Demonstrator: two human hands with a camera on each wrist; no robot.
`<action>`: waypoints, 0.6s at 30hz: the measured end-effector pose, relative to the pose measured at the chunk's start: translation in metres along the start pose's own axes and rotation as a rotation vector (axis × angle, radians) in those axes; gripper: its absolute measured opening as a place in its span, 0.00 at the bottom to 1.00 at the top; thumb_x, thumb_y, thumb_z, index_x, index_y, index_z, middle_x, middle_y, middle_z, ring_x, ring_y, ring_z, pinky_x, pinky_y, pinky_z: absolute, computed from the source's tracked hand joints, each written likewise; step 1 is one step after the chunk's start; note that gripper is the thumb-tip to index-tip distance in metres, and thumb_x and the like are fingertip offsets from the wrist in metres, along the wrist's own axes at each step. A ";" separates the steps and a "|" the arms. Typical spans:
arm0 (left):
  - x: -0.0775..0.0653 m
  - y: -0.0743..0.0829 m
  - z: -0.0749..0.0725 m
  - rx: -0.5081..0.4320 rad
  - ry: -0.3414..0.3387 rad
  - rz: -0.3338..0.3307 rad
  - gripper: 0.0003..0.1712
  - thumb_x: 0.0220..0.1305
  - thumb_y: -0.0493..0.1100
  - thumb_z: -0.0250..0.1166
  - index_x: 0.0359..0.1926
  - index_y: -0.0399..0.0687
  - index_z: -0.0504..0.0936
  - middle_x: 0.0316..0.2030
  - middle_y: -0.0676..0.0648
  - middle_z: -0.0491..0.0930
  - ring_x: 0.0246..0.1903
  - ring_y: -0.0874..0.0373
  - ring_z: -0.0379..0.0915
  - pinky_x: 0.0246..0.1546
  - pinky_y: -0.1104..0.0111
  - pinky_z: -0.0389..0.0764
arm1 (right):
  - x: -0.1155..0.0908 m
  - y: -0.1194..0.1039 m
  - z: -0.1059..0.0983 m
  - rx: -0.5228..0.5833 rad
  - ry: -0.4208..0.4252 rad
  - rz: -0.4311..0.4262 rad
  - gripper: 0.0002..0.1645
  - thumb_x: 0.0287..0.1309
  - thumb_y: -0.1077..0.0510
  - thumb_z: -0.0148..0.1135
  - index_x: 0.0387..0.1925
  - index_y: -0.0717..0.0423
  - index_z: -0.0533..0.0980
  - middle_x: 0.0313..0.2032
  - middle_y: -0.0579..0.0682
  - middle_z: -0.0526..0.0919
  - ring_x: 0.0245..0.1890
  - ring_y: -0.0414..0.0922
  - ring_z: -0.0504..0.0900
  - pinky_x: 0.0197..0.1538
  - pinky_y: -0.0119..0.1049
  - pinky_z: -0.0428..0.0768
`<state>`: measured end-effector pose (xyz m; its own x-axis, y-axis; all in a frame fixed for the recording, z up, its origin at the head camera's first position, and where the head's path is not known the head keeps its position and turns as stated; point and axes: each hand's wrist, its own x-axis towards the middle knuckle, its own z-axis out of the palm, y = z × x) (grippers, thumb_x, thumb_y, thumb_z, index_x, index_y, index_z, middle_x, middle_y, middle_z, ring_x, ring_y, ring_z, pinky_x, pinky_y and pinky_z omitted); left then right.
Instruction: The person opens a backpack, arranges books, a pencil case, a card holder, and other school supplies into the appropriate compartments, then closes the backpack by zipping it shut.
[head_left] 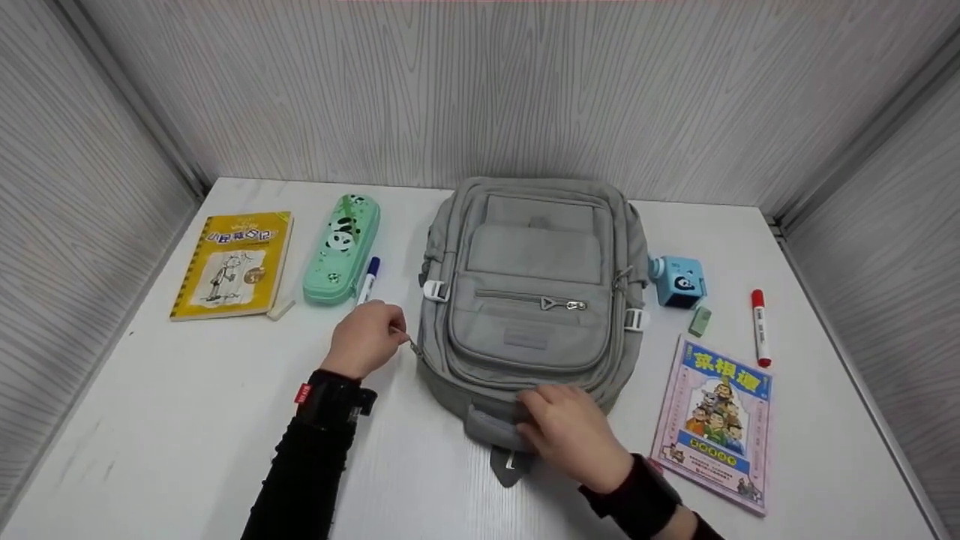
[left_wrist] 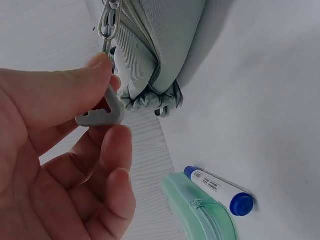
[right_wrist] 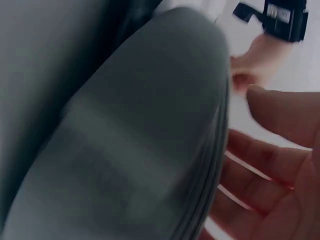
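Your left hand (head_left: 367,340) pinches a zipper pull (left_wrist: 110,118); your right hand (head_left: 574,431), apparently relaxed, touches the backpack's (head_left: 536,255) near end.

Right-wrist view: backpack (right_wrist: 150,85) blurred, cut off. Left-wrist view: pencil case (left_wrist: 182,206) cut off below. Small print on pink book (head_left: 712,427) illegible.
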<state>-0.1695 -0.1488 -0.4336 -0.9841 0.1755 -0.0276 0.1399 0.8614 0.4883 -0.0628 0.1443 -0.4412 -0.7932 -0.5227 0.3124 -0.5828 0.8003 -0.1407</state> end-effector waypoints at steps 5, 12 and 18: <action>0.003 0.000 0.002 0.008 0.017 0.039 0.05 0.59 0.39 0.70 0.30 0.42 0.84 0.31 0.43 0.81 0.34 0.49 0.76 0.36 0.56 0.77 | 0.017 -0.025 0.019 -0.125 0.092 0.011 0.06 0.49 0.65 0.71 0.28 0.57 0.79 0.26 0.48 0.81 0.27 0.46 0.82 0.30 0.40 0.78; 0.018 0.000 -0.003 0.137 0.038 0.108 0.05 0.53 0.41 0.74 0.26 0.45 0.86 0.29 0.45 0.84 0.31 0.49 0.80 0.33 0.55 0.80 | 0.012 -0.028 0.028 -0.163 0.175 -0.006 0.08 0.47 0.69 0.69 0.23 0.54 0.79 0.22 0.47 0.79 0.24 0.44 0.80 0.26 0.36 0.76; 0.042 0.000 -0.008 0.207 0.057 0.127 0.06 0.52 0.41 0.73 0.25 0.44 0.87 0.28 0.45 0.87 0.31 0.46 0.82 0.33 0.53 0.81 | 0.005 -0.024 0.031 -0.147 0.232 -0.056 0.10 0.43 0.69 0.70 0.23 0.52 0.79 0.22 0.45 0.79 0.23 0.42 0.79 0.26 0.35 0.75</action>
<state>-0.2117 -0.1453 -0.4273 -0.9609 0.2666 0.0746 0.2766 0.9145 0.2951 -0.0577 0.1132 -0.4649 -0.6890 -0.4998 0.5248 -0.5794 0.8149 0.0155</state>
